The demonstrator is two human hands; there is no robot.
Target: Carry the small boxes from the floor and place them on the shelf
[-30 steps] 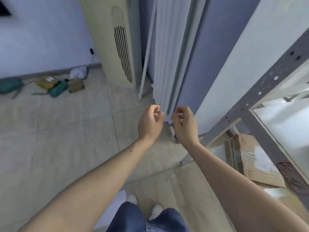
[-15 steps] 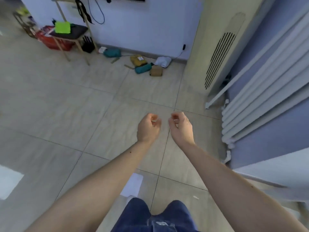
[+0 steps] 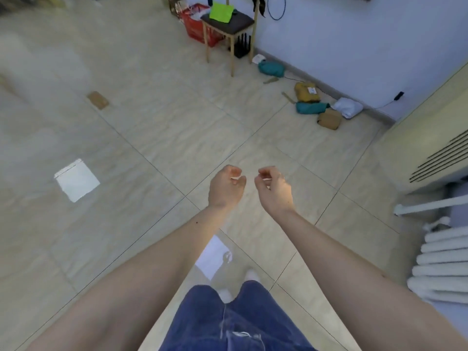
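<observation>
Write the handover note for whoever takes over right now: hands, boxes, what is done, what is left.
Left hand: loosely curled, holding nothing.
Right hand: loosely curled, holding nothing.
Boxes: a brown box lies on the floor by the wall with some bags; another brown box lies far left; two flat white pieces also lie on the floor.
Shelf: not in view.
Done: cannot tell.
Left: walk to a box, pick it up, carry it to the shelf, repeat.
</observation>
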